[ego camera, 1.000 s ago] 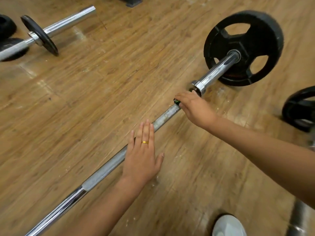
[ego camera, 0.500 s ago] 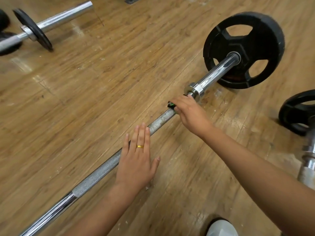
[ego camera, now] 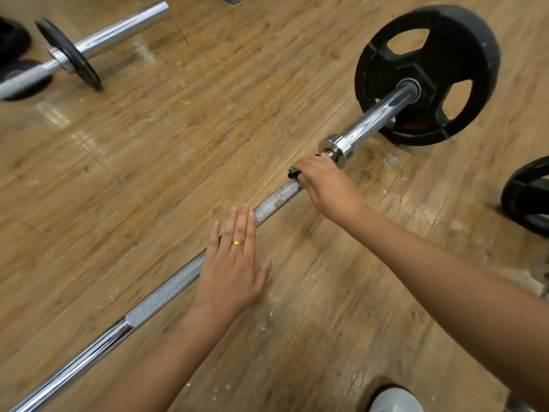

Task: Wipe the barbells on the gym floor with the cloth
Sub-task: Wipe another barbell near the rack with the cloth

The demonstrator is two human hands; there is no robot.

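Wiping barbell shaft (ego camera: 276, 200) | right hand (ego camera: 326, 185) curls fingers over green cloth (ego camera: 292, 173) just beside collar (ego camera: 337, 147) | left hand (ego camera: 234, 272) flat on shaft farther from collar, fingers together, thumb out | hands barely shifted: scrubbing one spot, most shaft likely pending

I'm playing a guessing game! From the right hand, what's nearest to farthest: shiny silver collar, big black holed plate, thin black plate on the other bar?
1. Shiny silver collar, just beyond the right hand.
2. Big black holed plate, upper right.
3. Thin black plate, far upper left.
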